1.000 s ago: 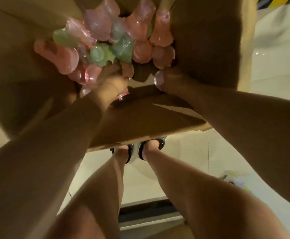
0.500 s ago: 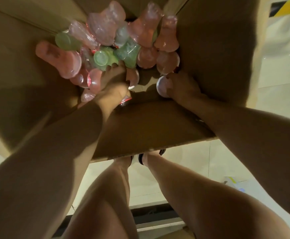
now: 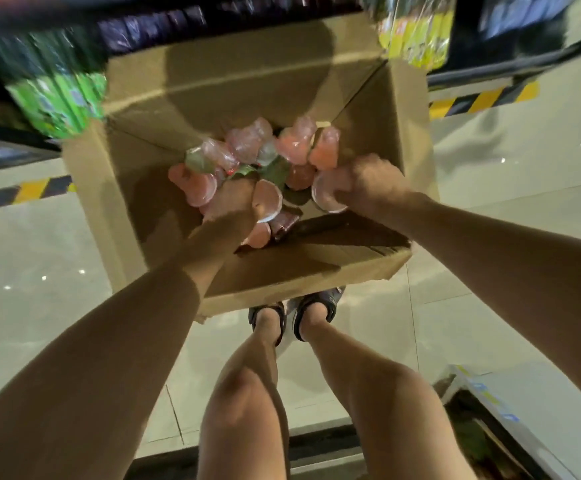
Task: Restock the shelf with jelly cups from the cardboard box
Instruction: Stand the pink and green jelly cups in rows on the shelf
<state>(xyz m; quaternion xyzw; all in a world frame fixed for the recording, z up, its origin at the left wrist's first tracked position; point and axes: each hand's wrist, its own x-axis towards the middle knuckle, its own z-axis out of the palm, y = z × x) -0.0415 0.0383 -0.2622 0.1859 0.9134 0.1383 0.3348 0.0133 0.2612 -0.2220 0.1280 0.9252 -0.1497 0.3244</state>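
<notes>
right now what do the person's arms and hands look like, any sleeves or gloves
Both arms are bare from the frame edge to the wrist, with no sleeves in view. The left hand and right hand wear no gloves. No watch, bracelet or ring shows. Blur hides the fingers' finer details.

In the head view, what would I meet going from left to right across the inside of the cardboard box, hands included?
Left wall of the cardboard box → loose pink jelly cup → left hand → pink cup it holds → pale cup that the right hand grips → right hand.
</notes>
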